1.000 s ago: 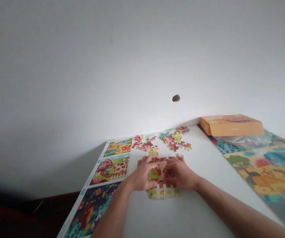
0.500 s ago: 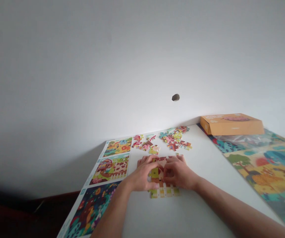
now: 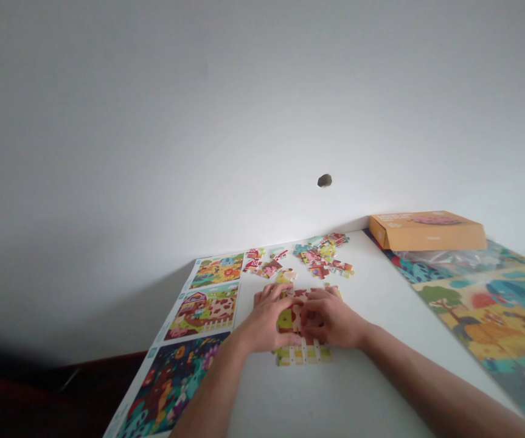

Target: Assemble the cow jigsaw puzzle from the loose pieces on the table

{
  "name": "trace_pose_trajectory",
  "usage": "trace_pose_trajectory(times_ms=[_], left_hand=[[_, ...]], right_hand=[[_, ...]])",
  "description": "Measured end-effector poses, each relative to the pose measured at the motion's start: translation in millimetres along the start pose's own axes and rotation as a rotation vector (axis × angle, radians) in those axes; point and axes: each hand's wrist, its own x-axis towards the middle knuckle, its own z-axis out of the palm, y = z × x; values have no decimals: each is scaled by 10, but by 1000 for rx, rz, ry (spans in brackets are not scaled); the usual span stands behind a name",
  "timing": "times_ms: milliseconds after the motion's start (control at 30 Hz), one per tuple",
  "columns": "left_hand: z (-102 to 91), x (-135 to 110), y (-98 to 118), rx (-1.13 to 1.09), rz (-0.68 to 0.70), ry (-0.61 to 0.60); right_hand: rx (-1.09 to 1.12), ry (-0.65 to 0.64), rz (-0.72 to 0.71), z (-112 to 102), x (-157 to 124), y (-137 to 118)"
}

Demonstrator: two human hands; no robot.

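Head view: the left hand point(image 3: 266, 319) and right hand point(image 3: 330, 319) curl their fingers onto a part-built jigsaw puzzle point(image 3: 303, 353) on a white table point(image 3: 372, 377); any pinch is hidden. Loose pieces point(image 3: 321, 258) lie at twelve o'clock, an orange box point(image 3: 429, 232) at two.

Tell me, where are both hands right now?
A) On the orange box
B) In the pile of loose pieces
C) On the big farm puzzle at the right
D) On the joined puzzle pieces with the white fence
D. The left hand and the right hand both rest on the joined puzzle pieces, with the white fence showing below them.
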Motion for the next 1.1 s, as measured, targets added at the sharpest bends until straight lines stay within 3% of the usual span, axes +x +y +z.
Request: trace_pose_trajectory(times_ms=[167, 400, 567, 833, 1000, 1100], left_hand=[[0, -2, 6, 19, -3, 15], [58, 11, -28, 5, -24, 105], [120, 59, -89, 5, -74, 286], [149, 87, -139, -15, -65, 329], [146, 102, -163, 33, -51, 366], [159, 121, -219, 140, -174, 479]], right_hand=[[-12, 9, 59, -26, -1, 42], [-150, 165, 221, -44, -17, 228], [-115, 115, 165, -36, -14, 171], [-24, 2, 9, -47, -6, 33], [-5, 47, 10, -49, -1, 19], [16, 87, 51, -37, 8, 45]])
